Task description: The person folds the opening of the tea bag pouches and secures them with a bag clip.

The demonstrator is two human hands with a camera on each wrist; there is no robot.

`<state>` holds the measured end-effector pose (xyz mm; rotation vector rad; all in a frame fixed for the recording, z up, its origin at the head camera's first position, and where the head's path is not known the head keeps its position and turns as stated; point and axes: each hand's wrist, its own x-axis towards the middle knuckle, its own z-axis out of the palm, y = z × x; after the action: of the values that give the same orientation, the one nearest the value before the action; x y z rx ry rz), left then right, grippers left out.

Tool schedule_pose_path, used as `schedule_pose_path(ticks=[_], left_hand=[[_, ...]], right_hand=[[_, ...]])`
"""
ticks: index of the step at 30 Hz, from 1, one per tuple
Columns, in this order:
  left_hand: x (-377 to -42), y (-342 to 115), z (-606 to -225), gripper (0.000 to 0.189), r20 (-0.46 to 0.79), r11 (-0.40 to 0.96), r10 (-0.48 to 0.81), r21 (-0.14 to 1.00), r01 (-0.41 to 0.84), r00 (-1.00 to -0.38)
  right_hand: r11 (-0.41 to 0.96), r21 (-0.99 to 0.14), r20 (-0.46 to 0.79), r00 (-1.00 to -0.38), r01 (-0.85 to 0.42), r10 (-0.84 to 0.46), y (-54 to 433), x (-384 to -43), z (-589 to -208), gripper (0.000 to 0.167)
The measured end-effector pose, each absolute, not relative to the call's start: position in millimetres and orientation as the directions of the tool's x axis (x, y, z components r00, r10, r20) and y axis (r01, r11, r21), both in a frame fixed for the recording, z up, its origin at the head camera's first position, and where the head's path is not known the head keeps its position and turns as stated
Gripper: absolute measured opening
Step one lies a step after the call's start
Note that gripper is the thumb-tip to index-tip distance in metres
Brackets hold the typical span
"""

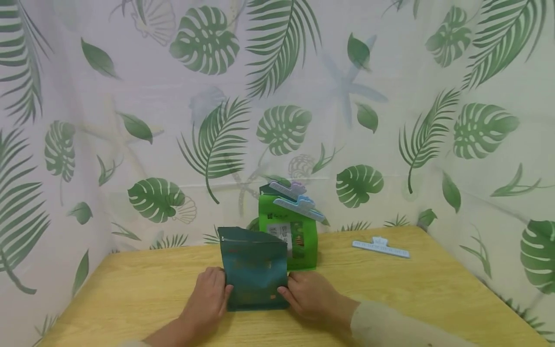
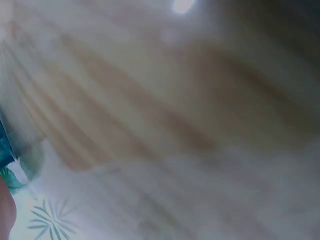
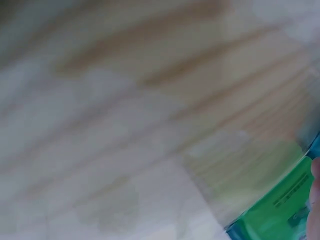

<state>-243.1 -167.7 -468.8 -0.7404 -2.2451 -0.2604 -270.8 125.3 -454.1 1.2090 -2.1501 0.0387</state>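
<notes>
A dark teal pouch [image 1: 256, 279] stands upright on the wooden table, its top edge slanting down to the right. My left hand [image 1: 208, 294] grips its left side edge, with the thumb at the front. On the opposite edge my right hand [image 1: 310, 294] pinches the pouch low down. Only a sliver of the teal pouch [image 2: 5, 147] and part of a finger [image 2: 6, 212] show in the left wrist view. The right wrist view has a green printed panel [image 3: 280, 202] with teal edges beside a fingertip [image 3: 315, 200].
Close behind stands a bright green pouch [image 1: 309, 258] with a window and label. A blue sealing clip [image 1: 299, 208] and a purple clip [image 1: 288, 189] sit slanted at its top. A light blue clip [image 1: 381, 248] lies on the table [image 1: 390, 289] at right. A leaf-print sheet [image 1: 303, 86] hangs behind.
</notes>
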Motion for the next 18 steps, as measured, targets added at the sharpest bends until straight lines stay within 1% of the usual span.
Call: schedule_pose_path(ticks=[5,12,15,18], left_hand=[[-246.9,-151.9,-467.8,0.019,0.688,0.839,0.409,-0.024,0.544,-0.6],[-249.7,-127.8,-463.9,0.019,0.656,0.868,0.383,-0.015,0.496,-0.65],[-250.4,-119.4,-462.8,0.021,0.643,0.873,0.39,-0.031,0.487,-0.659],[-252.0,-112.2,-461.7,0.022,0.645,0.873,0.397,-0.045,0.485,-0.653]], right_hand=[[0.585,0.271,0.566,-0.365,-0.765,-0.739,139.2,-275.8,-456.3,0.037],[0.595,0.281,0.584,-0.358,-0.753,-0.729,159.5,-280.1,-455.5,0.042],[0.594,0.302,0.602,-0.335,-0.746,-0.725,167.8,-281.1,-456.2,0.046],[0.591,0.316,0.624,-0.306,-0.742,-0.719,174.6,-282.6,-455.9,0.048]])
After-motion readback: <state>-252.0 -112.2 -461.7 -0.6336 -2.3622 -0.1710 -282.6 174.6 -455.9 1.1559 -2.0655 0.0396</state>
